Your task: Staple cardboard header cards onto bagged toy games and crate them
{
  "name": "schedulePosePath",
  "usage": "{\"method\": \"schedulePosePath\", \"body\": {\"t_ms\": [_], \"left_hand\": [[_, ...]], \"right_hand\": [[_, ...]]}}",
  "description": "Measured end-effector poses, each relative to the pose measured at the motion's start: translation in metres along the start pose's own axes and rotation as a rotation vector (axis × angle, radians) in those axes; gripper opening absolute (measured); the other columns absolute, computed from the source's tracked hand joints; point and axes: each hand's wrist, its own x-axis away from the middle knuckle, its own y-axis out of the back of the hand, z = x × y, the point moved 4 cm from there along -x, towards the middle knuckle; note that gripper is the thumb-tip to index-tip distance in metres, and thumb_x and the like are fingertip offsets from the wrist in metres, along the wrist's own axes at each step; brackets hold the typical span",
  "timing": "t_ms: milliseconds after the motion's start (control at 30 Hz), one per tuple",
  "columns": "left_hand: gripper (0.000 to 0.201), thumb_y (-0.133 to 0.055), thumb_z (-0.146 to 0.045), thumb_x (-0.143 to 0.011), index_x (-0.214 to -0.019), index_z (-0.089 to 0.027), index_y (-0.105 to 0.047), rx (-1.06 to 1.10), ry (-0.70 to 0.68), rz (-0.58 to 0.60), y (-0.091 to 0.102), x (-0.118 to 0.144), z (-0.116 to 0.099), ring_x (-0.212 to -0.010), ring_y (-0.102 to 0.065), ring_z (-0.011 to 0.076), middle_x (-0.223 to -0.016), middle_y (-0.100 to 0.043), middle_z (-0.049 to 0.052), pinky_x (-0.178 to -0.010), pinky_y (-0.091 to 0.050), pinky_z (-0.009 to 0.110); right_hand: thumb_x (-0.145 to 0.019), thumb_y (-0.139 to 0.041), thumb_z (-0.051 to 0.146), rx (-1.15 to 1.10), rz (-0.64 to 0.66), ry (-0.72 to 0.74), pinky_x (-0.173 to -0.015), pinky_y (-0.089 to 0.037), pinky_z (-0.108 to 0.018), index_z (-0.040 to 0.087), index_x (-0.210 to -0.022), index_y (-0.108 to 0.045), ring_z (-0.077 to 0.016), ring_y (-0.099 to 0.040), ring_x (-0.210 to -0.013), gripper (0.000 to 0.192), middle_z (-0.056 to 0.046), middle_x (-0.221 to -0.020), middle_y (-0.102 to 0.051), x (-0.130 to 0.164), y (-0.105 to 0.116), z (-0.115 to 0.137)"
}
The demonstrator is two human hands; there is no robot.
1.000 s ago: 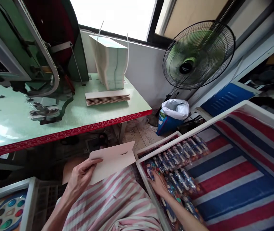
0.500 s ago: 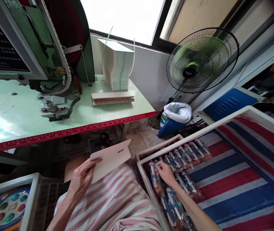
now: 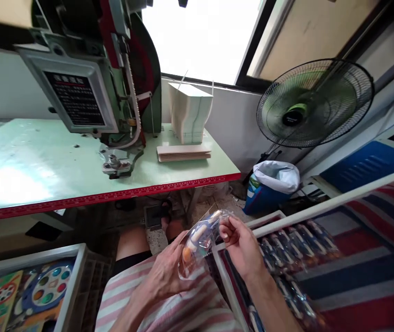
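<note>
1. Bench (image 3: 61,170): pale green top with a red ruler strip along the front edge, carrying a green machine (image 3: 114,92) with its head hanging over the surface. Risk: none direct at this moment, since both hands work low over the lap, well clear of the head.
2. Right-side tray (image 3: 286,216): white frame lined with striped cloth, holding rows of packed items (image 3: 296,240). The right forearm lies across its near corner. Risk: a drag of that arm could knock the rows out of line.
3. Card stack (image 3: 183,153) on the bench, below a taller strapped bundle (image 3: 190,113). Both sit well apart from the hands.
4. Clear plastic packet (image 3: 200,240): held over the lap, between the bench edge and the tray. Contents look white and orange; I cannot tell more.
5. Left hand (image 3: 165,276): fingers curled under the packet's lower end, supporting it.
6. Right hand (image 3: 240,244): fingertips pinch the packet's upper end; fingers otherwise half closed.
7. Judgement: the film looks slick and slack. A light pinch could let it slip to the floor, and too hard a pull could tear or crease it.
</note>
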Motion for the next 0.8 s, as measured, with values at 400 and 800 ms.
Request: {"method": "schedulePosePath", "body": {"t_ms": [400,800], "left_hand": [[0.046,-0.04,-0.044,-0.106,-0.095,-0.019,-0.077,0.251,0.206,-0.535,0.054,0.008,0.025,-0.092,-0.071,0.0217,-0.097,-0.075,0.009,-0.083,-0.056,0.029],[0.043,-0.039,-0.035,-0.106,-0.091,-0.02,-0.076,0.152,0.129,-0.449,0.059,0.019,0.018,-0.079,-0.069,0.0173,-0.089,-0.071,0.007,-0.071,-0.053,0.025]], "right_hand": [[-0.084,-0.079,0.053,0.41,0.185,0.083,-0.046,-0.046,-0.024,0.022,-0.078,-0.067,-0.0131,-0.06,-0.049,0.034,0.0,-0.062,-0.069,-0.011,-0.017,-0.025],[-0.084,-0.083,0.042,1.406,0.678,0.731,-0.083,-0.048,-0.038,0.027,-0.099,-0.075,-0.0233,-0.066,-0.08,0.023,-0.003,-0.085,-0.075,-0.006,-0.068,-0.015]]}}
